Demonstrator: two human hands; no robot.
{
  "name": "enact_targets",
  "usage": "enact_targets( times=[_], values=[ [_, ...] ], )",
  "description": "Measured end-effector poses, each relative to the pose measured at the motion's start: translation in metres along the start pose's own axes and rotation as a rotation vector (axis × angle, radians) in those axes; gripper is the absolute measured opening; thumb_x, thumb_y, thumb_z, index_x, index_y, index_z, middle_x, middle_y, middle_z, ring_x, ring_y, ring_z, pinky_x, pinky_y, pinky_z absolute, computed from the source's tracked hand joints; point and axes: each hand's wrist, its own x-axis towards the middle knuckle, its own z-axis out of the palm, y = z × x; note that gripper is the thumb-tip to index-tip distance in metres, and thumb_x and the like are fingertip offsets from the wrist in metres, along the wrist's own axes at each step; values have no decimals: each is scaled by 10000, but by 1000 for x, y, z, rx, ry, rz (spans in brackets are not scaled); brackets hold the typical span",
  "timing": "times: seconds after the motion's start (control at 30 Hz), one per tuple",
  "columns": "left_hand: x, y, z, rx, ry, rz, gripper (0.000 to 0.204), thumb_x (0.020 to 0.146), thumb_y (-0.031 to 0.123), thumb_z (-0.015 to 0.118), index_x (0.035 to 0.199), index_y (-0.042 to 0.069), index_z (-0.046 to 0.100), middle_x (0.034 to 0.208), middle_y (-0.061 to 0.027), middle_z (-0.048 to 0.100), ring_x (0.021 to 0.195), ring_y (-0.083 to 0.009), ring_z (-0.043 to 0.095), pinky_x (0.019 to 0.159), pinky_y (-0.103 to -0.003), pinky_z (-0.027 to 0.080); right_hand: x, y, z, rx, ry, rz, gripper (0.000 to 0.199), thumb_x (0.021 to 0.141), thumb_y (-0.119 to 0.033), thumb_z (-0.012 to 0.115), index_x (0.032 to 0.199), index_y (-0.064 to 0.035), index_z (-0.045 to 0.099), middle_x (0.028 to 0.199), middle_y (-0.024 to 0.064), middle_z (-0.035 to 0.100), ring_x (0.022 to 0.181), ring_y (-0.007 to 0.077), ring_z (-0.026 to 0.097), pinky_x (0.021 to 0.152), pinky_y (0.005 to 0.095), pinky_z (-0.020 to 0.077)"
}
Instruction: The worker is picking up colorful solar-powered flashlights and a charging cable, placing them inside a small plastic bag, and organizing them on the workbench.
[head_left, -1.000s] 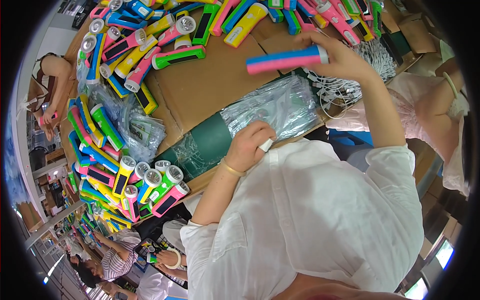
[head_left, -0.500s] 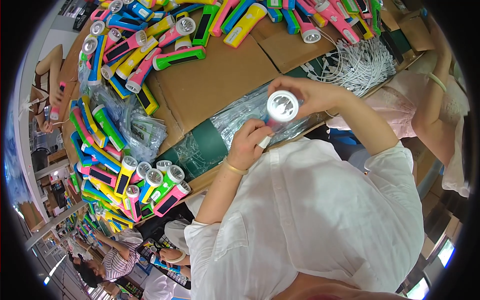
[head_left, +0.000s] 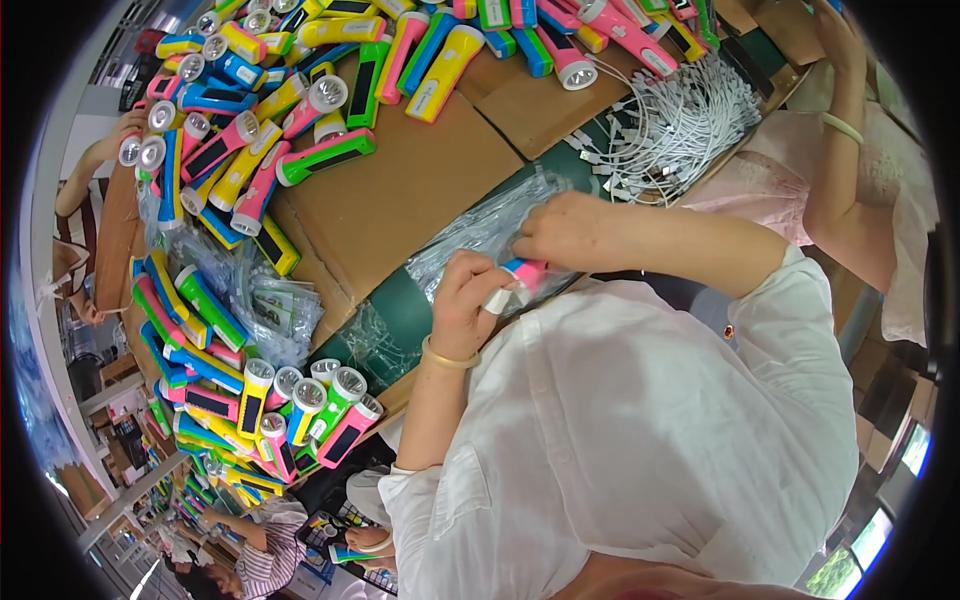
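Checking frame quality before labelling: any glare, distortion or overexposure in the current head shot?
Head view, centre: glare streaks the clear plastic bags by the right hand; head view, left rim: the long, pale grey post bows; head view, lower right: a bright rectangular panel looks washed out.

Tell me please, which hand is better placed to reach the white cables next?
Probably the right hand: it is nearer the white cables; the left hand is farther away, at the pink-blue flashlight.

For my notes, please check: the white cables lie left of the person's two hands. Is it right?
The side is wrong: in the head view, the white cables lie to the right of both the left hand and the right hand.
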Motion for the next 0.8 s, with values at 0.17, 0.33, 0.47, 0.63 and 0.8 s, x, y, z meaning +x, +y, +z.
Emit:
enact_targets(
  times=[0.17, 0.33, 0.47, 0.63, 0.8],
  values=[
    [-6, -13, 3, 58, -15, -95, 160, 762, -25, 709, 905, 38, 674, 911, -113, 592, 861, -288, 598, 752, -353, 495, -14, 54, -8, 219, 281, 190, 222, 910, -288, 687, 1046, -117, 726, 989, 84, 702, 965, 331, 683, 814, 453, 552],
    [-8, -7, 4, 123, -26, -98, 173, 761, -24, 725, 913, 30, 664, 906, -120, 592, 864, -320, 587, 747, -400, 499, -54, 142, -37, -321, 330, 1110, 273, 885, -366, 710, 1004, -123, 745, 962, 152, 725, 901, 371, 707, 751, 479, 571],
    [-8, -8, 7, 128, -42, -87, 181, 754, -26, 727, 915, 33, 669, 900, -117, 594, 862, -318, 589, 747, -400, 500, -68, 160, -17, -315, 323, 1207, 280, 838, -284, 707, 1001, -63, 765, 977, 203, 744, 975, 347, 733, 823, 473, 585],
    [-12, -8, 3, 137, -37, -101, 179, 759, -13, 736, 918, 37, 671, 897, -109, 598, 866, -316, 594, 751, -401, 502, -83, 148, -30, -169, 676, 1114, 225, 860, -298, 696, 847, -78, 746, 868, 186, 725, 855, 378, 720, 758, 479, 568],
    [-14, -6, -2, 151, -5, -60, 173, 784, 27, 763, 928, 34, 667, 1027, -135, 648, 990, -344, 626, 837, -424, 523, -95, 87, -88, 789, 957, 614, 178, 1041, -241, 574, 1100, -81, 624, 732, 3, 638, 605, 21, 494, 512, 204, 342]
  ],
)
